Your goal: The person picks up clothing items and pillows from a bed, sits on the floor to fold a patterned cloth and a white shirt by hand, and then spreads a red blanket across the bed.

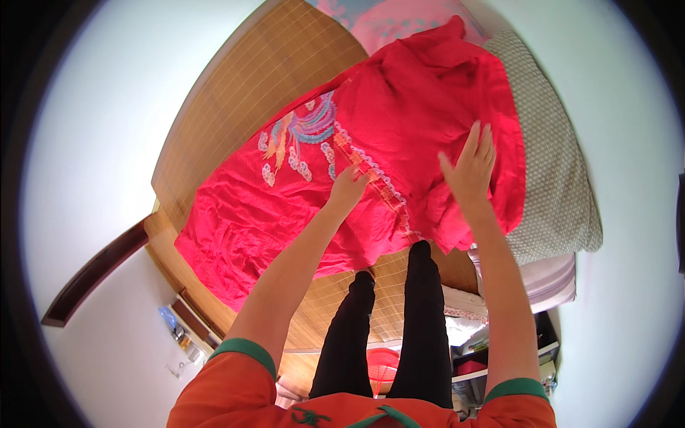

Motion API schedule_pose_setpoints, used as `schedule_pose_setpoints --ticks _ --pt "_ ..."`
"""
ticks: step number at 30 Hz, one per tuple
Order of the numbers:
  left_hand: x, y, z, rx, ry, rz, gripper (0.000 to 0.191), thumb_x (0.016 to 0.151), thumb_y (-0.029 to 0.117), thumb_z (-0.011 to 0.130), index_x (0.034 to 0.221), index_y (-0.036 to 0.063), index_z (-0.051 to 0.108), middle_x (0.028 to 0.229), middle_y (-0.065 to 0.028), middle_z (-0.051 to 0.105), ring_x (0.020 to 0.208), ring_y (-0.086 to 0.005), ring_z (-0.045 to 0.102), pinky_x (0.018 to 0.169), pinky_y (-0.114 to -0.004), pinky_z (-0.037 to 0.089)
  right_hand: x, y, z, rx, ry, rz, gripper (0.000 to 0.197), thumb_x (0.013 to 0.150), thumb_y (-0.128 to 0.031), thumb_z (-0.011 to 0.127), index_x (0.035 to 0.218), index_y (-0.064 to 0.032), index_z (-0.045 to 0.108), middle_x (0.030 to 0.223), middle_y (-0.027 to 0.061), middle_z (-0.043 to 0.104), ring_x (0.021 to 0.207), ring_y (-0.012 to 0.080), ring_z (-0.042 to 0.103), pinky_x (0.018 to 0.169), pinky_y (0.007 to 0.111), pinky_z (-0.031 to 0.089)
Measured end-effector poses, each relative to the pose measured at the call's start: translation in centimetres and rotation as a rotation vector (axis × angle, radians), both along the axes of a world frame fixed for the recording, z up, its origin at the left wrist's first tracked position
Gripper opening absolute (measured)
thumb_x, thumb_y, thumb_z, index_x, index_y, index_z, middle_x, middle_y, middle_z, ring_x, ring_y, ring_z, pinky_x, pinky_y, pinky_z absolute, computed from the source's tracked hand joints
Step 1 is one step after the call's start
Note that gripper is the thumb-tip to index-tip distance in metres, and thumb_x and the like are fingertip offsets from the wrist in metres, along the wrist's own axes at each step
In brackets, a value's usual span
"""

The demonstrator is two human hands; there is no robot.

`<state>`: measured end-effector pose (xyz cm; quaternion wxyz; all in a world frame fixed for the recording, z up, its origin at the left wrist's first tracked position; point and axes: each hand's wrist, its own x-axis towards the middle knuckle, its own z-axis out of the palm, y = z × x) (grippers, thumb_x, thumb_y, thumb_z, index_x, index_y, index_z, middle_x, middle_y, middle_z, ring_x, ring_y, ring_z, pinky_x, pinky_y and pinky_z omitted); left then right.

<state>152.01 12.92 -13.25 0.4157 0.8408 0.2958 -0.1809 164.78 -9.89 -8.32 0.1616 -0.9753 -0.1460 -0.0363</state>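
Observation:
A large red cloth (423,112), perhaps a bedspread or quilt cover, lies wrinkled in front of me. Its left half carries an embroidered phoenix (306,125) with pale flowers. A trim of lilac scallops and orange motifs (379,174) runs diagonally across the middle. My left hand (349,187) is at this trim with its fingers curled; whether they pinch any fabric cannot be made out. Farther right, my right hand (472,166) is over the plain red part, fingers apart and holding nothing. Whether its palm touches the cloth is unclear.
Under the cloth spreads a brown bamboo mat (241,80), where my black-clad legs (423,310) stand. A grey-beige patterned cover (546,160) borders the right side, near a white wall (626,160). Pink-and-blue fabric (396,21) lies at the far end. Shelves (471,369) hold items lower right.

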Motion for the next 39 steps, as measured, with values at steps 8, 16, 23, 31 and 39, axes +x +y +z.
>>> schedule_pose_setpoints --ticks 8,16,23,31,39 --pt "-1.6 -10.0 3.4 -0.395 0.042 0.043 0.030 0.079 0.017 0.052 0.102 -0.0032 0.052 0.089 -0.0156 0.059 0.088 -0.0226 0.056 0.077 -0.031 0.043 10.9 3.4 -4.7 -0.161 0.508 0.076 0.039 0.079 -0.021 0.048 0.112 -0.0001 0.045 0.096 0.0187 0.057 0.091 0.0353 0.054 0.079 0.046 0.042" --pt "-11.4 -8.0 3.9 -0.295 0.380 -0.010 0.029 0.075 0.015 0.049 0.100 -0.0002 0.054 0.084 -0.0203 0.058 0.079 -0.0301 0.058 0.067 -0.036 0.044 7.2 -6.6 -3.5 0.045 0.183 -0.221 0.069 0.076 -0.040 0.057 0.122 0.0042 0.032 0.121 0.0249 0.037 0.114 0.0383 0.033 0.097 0.043 0.026" --pt "-16.4 -5.8 3.1 -0.377 0.480 0.201 0.029 0.077 0.017 0.048 0.101 0.0022 0.055 0.084 -0.0189 0.060 0.078 -0.0275 0.059 0.068 -0.035 0.045 -0.6 -6.5 -3.7 -0.288 0.496 -0.336 0.092 0.064 -0.053 0.064 0.126 0.0037 0.027 0.128 0.0256 0.026 0.116 0.0389 0.032 0.096 0.046 0.027" --pt "-17.8 -6.6 3.7 -0.380 0.421 0.268 0.027 0.078 0.018 0.047 0.101 0.0084 0.056 0.067 -0.0115 0.056 0.062 -0.0190 0.056 0.056 -0.030 0.043 2.6 -3.7 -4.8 -0.564 0.659 -0.382 0.096 0.055 -0.062 0.064 0.120 0.0016 0.034 0.123 0.0217 0.032 0.114 0.0354 0.034 0.085 0.056 0.034" --pt "-21.5 -6.7 2.2 -0.395 0.332 0.344 0.022 0.078 0.021 0.051 0.095 0.0079 0.057 0.065 -0.0095 0.055 0.061 -0.0149 0.054 0.056 -0.027 0.043 -0.4 -5.5 -11.5 -0.078 0.482 -0.502 0.064 0.065 -0.039 0.063 0.111 0.0029 0.046 0.109 0.0195 0.048 0.096 0.0320 0.048 0.085 0.038 0.039"
